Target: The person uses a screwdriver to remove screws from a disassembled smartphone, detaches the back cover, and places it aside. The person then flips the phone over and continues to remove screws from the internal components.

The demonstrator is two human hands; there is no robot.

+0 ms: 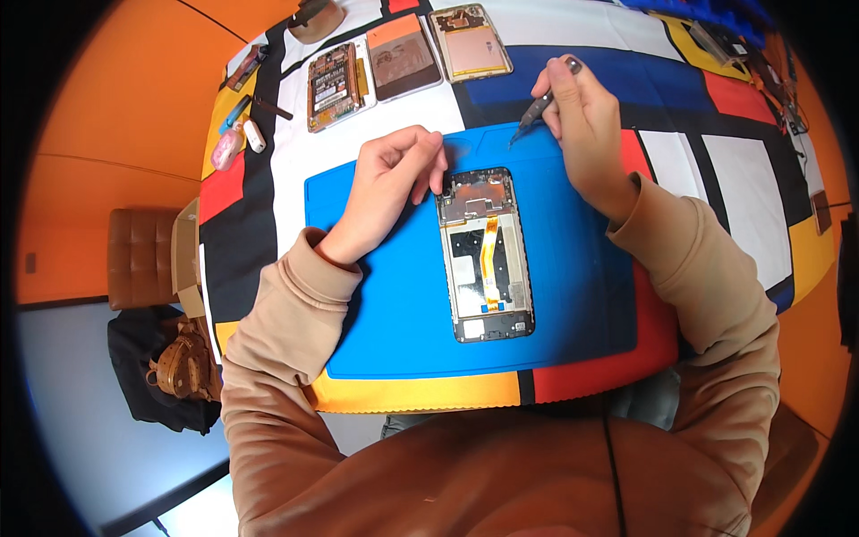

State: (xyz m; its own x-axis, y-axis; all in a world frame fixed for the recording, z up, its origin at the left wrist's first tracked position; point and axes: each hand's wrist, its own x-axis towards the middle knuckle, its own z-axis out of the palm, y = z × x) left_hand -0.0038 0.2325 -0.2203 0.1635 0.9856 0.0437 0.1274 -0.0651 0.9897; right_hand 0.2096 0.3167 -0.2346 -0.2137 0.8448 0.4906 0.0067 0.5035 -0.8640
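An opened smartphone (pixel 464 268) lies on the blue work mat (pixel 394 313), its inside facing up. An orange ribbon cable (pixel 489 259) runs lengthwise through its silver bay; a dark cover with metal plates spans the far end. My left hand (pixel 386 183) is closed beside the phone's far left corner, thumb and fingers pressed together, fingertips by the edge. Whatever it pinches is too small or hidden. My right hand (pixel 583 130) grips a dark slim screwdriver (pixel 535 111), held slanted, its thin tip pointing down-left over the mat, apart from the phone.
Beyond the mat lie a phone with its battery showing (pixel 333 88), a dark glossy panel (pixel 404 61) and another opened phone part (pixel 471 43). A tape roll (pixel 315 20) sits at the far edge. Left stands a pink bottle (pixel 225 150); cables and tools (pixel 792 116) lie far right.
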